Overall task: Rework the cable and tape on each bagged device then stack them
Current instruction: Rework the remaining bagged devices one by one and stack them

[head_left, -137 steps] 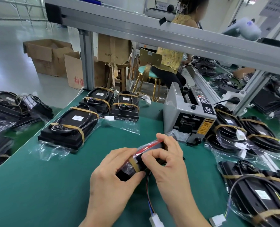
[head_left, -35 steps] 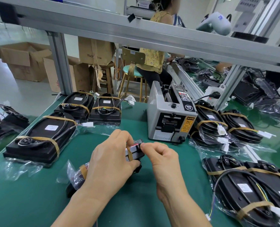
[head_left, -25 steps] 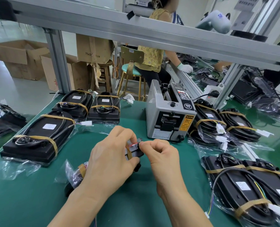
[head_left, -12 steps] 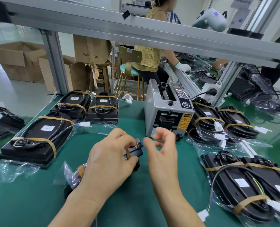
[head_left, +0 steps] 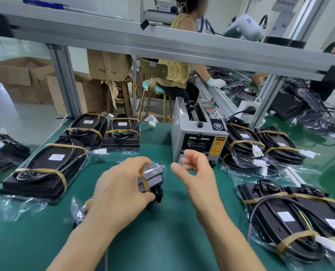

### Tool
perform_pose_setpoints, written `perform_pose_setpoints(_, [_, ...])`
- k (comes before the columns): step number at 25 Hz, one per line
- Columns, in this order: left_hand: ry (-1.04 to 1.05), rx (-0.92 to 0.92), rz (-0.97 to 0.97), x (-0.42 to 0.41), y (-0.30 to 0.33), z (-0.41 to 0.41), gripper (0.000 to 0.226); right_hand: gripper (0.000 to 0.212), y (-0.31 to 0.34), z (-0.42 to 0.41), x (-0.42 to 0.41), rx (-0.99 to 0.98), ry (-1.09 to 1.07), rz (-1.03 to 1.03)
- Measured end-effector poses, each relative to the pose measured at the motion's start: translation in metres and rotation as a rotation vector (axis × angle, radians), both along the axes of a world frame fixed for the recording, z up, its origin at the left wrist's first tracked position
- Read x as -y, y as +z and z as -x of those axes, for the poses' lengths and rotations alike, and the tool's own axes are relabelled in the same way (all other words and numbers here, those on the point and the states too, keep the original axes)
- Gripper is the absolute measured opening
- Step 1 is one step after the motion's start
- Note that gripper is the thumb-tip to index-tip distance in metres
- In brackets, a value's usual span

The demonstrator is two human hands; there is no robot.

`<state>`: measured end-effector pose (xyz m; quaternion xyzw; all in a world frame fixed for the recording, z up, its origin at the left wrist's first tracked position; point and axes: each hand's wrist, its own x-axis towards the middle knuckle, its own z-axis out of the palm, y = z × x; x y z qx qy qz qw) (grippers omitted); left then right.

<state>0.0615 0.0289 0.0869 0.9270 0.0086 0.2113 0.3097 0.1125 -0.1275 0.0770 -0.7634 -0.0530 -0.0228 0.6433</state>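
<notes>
My left hand (head_left: 121,190) grips a bagged black device (head_left: 152,178) standing on its edge in the middle of the green table (head_left: 162,241); a strip of brown tape crosses its end. My right hand (head_left: 197,171) hovers just right of the device, apart from it, fingers loosely spread and holding nothing, in front of the grey tape dispenser (head_left: 199,136). The device's lower part and its bag end (head_left: 80,210) stick out behind my left wrist.
Taped, bagged devices lie at the left (head_left: 43,167), back left (head_left: 104,130), right of the dispenser (head_left: 260,147) and near right (head_left: 293,218). An aluminium frame beam (head_left: 162,42) crosses overhead. A seated person (head_left: 179,63) works at the line behind.
My right hand has let go of the device's end and drawn back to the right, opening. My left hand keeps its grip and has turned the device slightly.
</notes>
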Motion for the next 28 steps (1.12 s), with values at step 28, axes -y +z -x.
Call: perform_pose_setpoints(28, [-0.463, -0.059, 0.704, -0.038, 0.018, 0.008, 0.060, 0.014, 0.023, -0.051, 0.007, -0.538, 0.117, -0.125])
